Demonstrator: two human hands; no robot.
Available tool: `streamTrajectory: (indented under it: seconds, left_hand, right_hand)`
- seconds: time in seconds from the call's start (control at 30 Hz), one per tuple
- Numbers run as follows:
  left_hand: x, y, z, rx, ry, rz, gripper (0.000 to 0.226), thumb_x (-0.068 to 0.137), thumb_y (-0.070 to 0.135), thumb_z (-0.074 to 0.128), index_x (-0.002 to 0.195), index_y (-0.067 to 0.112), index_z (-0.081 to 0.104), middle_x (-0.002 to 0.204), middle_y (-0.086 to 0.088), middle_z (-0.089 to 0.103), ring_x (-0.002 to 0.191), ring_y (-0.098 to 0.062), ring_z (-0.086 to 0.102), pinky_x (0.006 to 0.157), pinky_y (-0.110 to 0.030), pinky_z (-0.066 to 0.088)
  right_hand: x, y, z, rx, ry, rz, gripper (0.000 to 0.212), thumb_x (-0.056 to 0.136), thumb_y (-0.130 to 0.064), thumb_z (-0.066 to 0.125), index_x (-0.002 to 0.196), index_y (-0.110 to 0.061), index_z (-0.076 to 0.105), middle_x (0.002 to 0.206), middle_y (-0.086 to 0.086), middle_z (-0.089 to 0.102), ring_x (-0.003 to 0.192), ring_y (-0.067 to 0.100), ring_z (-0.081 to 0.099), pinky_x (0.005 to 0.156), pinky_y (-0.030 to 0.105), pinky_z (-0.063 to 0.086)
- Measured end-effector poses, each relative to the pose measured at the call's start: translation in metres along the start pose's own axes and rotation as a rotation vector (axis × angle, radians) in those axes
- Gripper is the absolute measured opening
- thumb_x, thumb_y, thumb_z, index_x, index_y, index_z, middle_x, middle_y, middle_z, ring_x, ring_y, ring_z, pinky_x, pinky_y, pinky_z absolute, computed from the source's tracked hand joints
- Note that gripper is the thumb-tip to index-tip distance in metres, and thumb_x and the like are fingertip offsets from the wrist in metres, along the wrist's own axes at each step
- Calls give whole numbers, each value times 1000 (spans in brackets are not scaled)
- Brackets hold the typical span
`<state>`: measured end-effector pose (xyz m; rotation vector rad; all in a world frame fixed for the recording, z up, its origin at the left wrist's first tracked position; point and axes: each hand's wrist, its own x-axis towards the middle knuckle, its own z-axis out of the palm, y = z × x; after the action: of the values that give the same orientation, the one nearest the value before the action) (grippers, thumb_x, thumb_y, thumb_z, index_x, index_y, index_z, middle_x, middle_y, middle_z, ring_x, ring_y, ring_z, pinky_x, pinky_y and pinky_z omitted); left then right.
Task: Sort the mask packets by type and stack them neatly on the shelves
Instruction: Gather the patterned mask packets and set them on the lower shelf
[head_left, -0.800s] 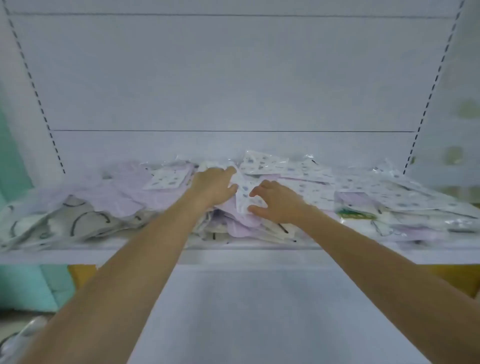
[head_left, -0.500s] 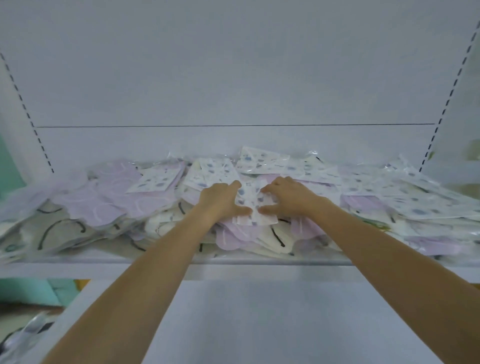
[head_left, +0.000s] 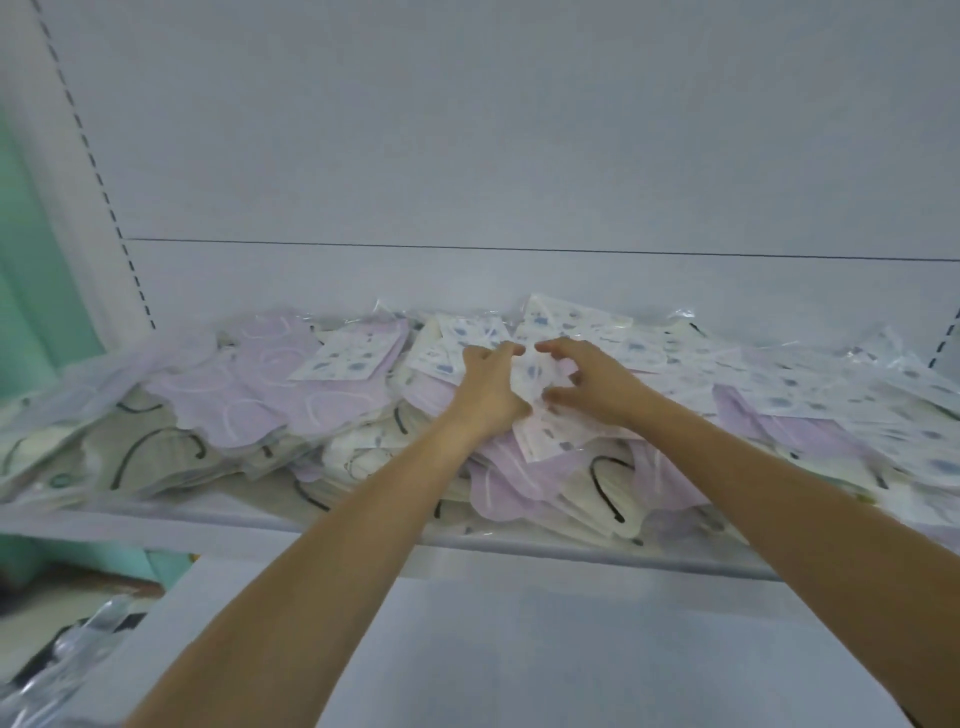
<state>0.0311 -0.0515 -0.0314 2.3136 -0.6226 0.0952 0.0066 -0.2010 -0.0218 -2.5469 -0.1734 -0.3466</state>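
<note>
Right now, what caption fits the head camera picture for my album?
Left hand and right hand hold a spotted packet atop the mask pile on the shelf.

— What do we see of ourselves here?
— Two arms. Our left forearm (head_left: 363, 519) and right forearm (head_left: 753, 499) are both slim, smooth and uncovered.
— And further up?
— Our left hand (head_left: 488, 384) and right hand (head_left: 592, 387) are bare too, with slender fingers. The nails are too blurred for us to judge.
— Any clothing?
— We see only skin, right down to the bottom edge of the view.
</note>
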Motion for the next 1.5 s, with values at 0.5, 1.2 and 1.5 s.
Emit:
streamTrajectory:
  seconds: [0.5, 1.2, 1.5]
  left_hand:
    - [4, -83, -131, -327, 435, -9, 35, 87, -3, 49, 115, 15, 58, 114, 9, 53, 106, -13, 54, 75, -10, 38]
    - [24, -195, -197, -389, 339, -76, 37, 93, 19, 54, 129, 12, 50, 135, 1, 47, 115, -12, 46, 90, -21, 33]
    - [32, -164, -170, -625, 269, 63, 65, 82, -4, 59, 138, 19, 34, 131, -3, 48, 117, -15, 48, 92, -27, 45]
  right_hand:
    - [89, -106, 61, 480, 251, 64, 24, 92, -9, 50, 114, -15, 57, 104, 4, 55, 91, 22, 59, 82, 31, 51]
    - [127, -159, 100, 627, 454, 390, 30, 88, -1, 53, 118, -5, 59, 74, -1, 61, 62, 8, 53, 48, 11, 41]
    - [123, -153, 86, 612, 427, 370, 30, 88, -13, 63, 116, -3, 59, 91, 5, 64, 73, 17, 62, 61, 20, 49]
